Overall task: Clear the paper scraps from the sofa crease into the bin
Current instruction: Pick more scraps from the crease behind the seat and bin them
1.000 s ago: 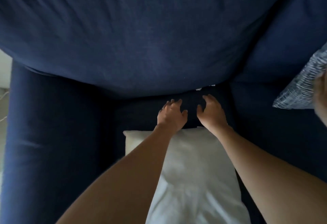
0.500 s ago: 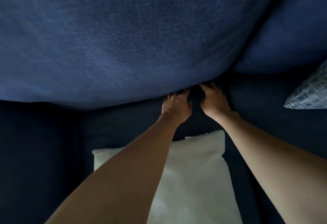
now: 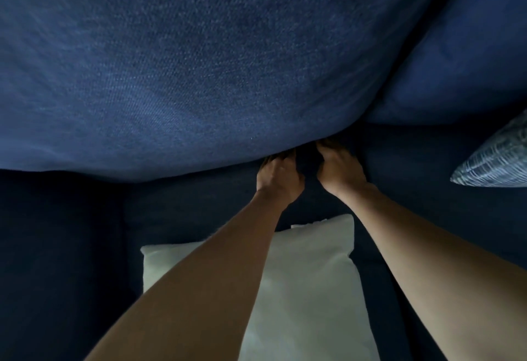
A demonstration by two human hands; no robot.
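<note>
My left hand and right hand lie side by side, knuckles up, close together but not touching. The fingers of both reach forward into the crease, and their tips are hidden under the bulging lower edge of the back cushion. I cannot tell how far either grip is closed, or whether it has hold of anything.

Both hands are over the dark navy seat cushion. The back cushion, a lighter woven blue, fills the upper part of the view and overhangs the crease. A second blue back cushion butts against it on the right, and the seam between the two comes down just above my right hand. The sofa arm stands in shadow on the left.

A white pillow lies on the seat under my forearms, its far edge well short of my hands. A corner of a blue-and-white patterned cushion pokes in at the right edge.

The paper scraps do not show; the gap between my hands is too dark to read.
</note>
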